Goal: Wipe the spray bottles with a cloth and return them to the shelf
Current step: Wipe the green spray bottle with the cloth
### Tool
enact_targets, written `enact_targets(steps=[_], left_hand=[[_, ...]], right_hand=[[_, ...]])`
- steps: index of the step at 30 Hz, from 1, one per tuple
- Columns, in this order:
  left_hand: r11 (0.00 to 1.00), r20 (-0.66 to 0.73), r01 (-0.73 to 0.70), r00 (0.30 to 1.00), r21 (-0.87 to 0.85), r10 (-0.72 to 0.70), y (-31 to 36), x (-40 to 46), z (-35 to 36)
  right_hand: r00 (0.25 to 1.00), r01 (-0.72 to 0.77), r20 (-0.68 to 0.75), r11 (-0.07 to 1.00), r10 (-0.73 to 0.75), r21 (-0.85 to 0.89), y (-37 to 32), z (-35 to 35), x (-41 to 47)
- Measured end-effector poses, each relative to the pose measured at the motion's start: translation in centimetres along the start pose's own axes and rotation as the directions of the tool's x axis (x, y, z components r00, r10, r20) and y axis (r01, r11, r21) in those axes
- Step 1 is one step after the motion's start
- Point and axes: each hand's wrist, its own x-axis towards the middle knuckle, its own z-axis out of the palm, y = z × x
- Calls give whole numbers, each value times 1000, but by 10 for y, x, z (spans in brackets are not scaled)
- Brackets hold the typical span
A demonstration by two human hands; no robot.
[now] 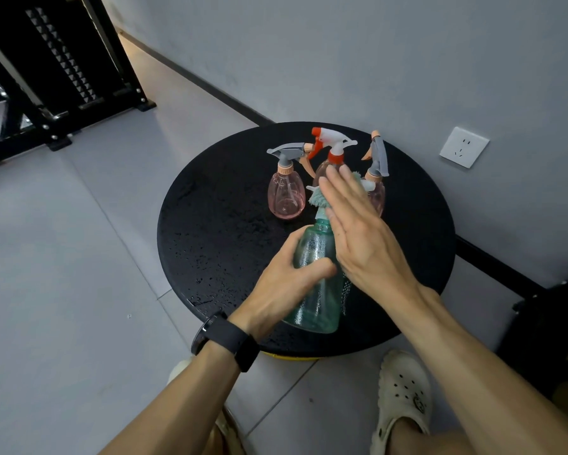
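A green see-through spray bottle (pixel 315 284) leans over the round black table (pixel 210 224). My left hand (pixel 285 284) grips its body from the left. My right hand (pixel 358 231) lies flat, fingers straight, pressing a pale green cloth (pixel 315 198) against the bottle's neck and right side. Most of the cloth is hidden under the palm. Behind stand three pink spray bottles: one with a grey head (pixel 285 195) at the left, one with a white and red head (pixel 333 149) in the middle, one with a grey head (pixel 376 172) at the right.
The table top is wet with droplets. A grey wall with a white socket (pixel 463 147) rises right behind the table. A black metal shelf frame (pixel 62 77) stands at the far left across the tiled floor. My foot in a white clog (pixel 404 392) is below the table.
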Motion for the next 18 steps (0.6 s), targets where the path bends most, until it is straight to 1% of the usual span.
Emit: enact_targets(steps=[4,7,11,13,15,18], left_hand=[[999,-21,-13,1000,-41,12,1,0,1],[998,-11,-6,1000,-61,5,3,0,0],[997,-2,-9,1000,-77,9,3,0,1],[996,-7,-9,1000,-93,8,3,0,1],[996,-11,-13,1000,-89,12,3,-1,1],[994,-23,-9,1000,-108,7,3,-2,1]], right_hand=[[997,-46,-58,999,45,-15,3,-1,-2],[996,-65,-68,998,64,-13,8,-3,-3],[981,-102,-166,995,101,1,6,-4,-2],[975,-116,-192,993,115,7,6,-4,-1],[977,-107,-186,994,107,10,6,-3,0],[989,-71,-131,997,73,14,5,3,-2]])
